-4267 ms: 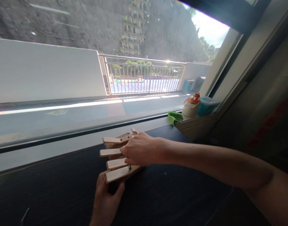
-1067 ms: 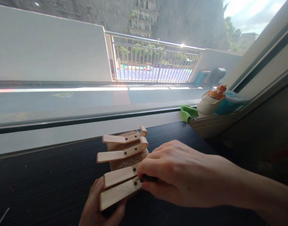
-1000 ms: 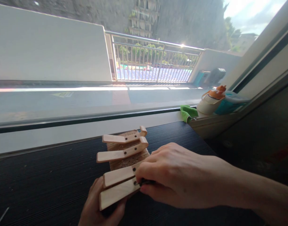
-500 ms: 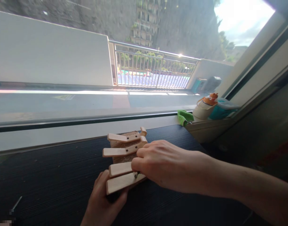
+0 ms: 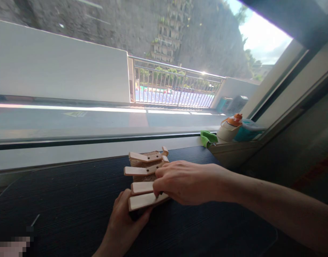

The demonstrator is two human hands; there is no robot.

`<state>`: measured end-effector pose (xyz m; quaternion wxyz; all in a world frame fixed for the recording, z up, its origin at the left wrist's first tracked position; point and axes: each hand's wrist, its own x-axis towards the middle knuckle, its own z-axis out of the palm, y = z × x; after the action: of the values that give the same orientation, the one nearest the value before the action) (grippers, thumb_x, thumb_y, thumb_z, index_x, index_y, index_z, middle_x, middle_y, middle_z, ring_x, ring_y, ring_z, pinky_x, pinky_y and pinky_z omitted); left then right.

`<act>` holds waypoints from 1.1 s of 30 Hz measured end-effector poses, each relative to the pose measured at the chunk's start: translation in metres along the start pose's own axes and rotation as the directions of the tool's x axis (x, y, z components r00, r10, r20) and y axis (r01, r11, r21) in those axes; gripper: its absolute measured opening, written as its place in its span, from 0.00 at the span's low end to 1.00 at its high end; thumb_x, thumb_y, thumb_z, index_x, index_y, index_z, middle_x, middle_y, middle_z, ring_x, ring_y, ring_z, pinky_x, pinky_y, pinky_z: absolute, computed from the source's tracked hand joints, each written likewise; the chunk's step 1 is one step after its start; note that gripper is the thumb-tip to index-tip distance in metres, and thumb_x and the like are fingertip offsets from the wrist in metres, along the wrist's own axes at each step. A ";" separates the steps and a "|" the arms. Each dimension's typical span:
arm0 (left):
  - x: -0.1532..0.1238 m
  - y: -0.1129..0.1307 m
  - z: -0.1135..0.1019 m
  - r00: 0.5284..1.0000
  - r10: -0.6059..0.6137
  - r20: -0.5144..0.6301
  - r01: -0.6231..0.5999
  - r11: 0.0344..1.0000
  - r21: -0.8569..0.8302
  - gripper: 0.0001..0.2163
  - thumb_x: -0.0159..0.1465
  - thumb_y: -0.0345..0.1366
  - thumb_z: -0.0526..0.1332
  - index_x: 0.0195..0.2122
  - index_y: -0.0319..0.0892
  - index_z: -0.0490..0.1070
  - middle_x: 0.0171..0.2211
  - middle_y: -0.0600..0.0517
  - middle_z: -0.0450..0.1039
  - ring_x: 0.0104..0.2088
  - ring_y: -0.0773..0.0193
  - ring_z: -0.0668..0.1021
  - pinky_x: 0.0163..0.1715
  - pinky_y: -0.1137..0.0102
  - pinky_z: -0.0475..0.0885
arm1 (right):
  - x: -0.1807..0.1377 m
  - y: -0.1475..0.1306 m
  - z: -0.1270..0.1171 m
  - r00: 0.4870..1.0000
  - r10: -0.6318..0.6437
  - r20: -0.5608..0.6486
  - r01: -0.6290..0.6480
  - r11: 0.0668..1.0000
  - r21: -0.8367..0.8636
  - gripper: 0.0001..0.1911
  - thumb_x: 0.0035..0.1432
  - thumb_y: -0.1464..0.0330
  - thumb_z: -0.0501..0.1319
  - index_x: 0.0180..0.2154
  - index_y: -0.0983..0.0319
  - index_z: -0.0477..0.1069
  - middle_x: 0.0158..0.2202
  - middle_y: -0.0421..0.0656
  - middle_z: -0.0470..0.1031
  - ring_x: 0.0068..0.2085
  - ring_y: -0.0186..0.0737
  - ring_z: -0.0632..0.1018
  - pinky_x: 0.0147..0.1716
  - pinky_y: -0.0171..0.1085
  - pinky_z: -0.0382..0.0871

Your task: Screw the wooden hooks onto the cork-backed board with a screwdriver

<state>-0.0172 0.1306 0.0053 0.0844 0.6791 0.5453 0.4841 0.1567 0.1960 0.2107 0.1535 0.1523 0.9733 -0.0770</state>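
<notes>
A wooden hook rack [image 5: 145,179] rests on the black table, with several pale bent wooden strips fixed across a rough brown board. Dark screw heads show on the two far strips. My left hand [image 5: 126,217] grips the near left end of the rack, thumb along the near side and fingers behind the strips. Over the two near strips, my right hand [image 5: 180,182] is closed in a pinch. Just under its fingertips, at the nearest strip, a small dark screw [image 5: 160,195] shows in part. The right ends of those near strips are hidden by this hand.
The black table [image 5: 72,192] meets a windowsill. A green cloth [image 5: 207,138], a cream bottle with an orange top [image 5: 229,129] and a teal container [image 5: 248,130] stand at the sill's right. A thin pale stick [image 5: 35,220] lies at lower left, near a blurred patch.
The view has shifted slightly, so the rack and my left hand appear a little farther right. My right hand has turned slightly, and the screw under its fingertips is more covered.
</notes>
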 end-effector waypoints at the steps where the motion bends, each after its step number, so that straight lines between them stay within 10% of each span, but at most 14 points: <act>1: 0.000 0.001 0.000 1.000 0.003 0.001 -0.003 1.000 -0.004 0.13 0.53 0.40 0.66 0.41 0.47 0.72 0.39 0.50 0.78 0.39 0.55 0.80 0.38 0.62 0.77 | 0.000 0.000 -0.001 1.000 -0.004 0.001 0.004 1.000 0.007 0.10 0.59 0.76 0.56 0.39 0.63 0.75 0.38 0.45 0.76 0.43 0.40 0.75 0.40 0.36 0.64; 16: 0.001 0.001 0.001 1.000 -0.009 0.024 0.009 0.999 -0.033 0.13 0.55 0.39 0.65 0.41 0.46 0.72 0.38 0.51 0.77 0.39 0.56 0.80 0.38 0.60 0.77 | 0.010 0.001 -0.002 0.966 0.254 -0.044 -0.257 0.964 -0.063 0.12 0.63 0.66 0.54 0.38 0.66 0.73 0.32 0.48 0.78 0.37 0.45 0.79 0.37 0.40 0.66; 26: 0.002 0.001 0.000 0.998 -0.047 0.032 0.048 0.998 -0.051 0.12 0.54 0.39 0.65 0.40 0.46 0.72 0.37 0.51 0.78 0.38 0.55 0.80 0.37 0.61 0.77 | 0.019 -0.012 0.003 0.984 0.178 -0.016 -0.178 0.974 -0.141 0.08 0.59 0.77 0.54 0.36 0.68 0.71 0.35 0.50 0.78 0.37 0.45 0.79 0.30 0.38 0.66; 33: 0.000 -0.001 0.000 0.998 -0.026 0.052 0.028 0.998 -0.055 0.11 0.55 0.39 0.65 0.40 0.46 0.73 0.39 0.51 0.77 0.40 0.55 0.80 0.40 0.60 0.76 | 0.016 -0.006 0.008 0.957 0.263 -0.124 -0.275 0.957 -0.088 0.12 0.61 0.67 0.53 0.36 0.67 0.73 0.32 0.50 0.78 0.38 0.48 0.79 0.36 0.42 0.67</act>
<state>-0.0176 0.1310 0.0049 0.1239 0.6813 0.5383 0.4803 0.1425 0.1933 0.1983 0.1159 0.2792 0.9532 0.0043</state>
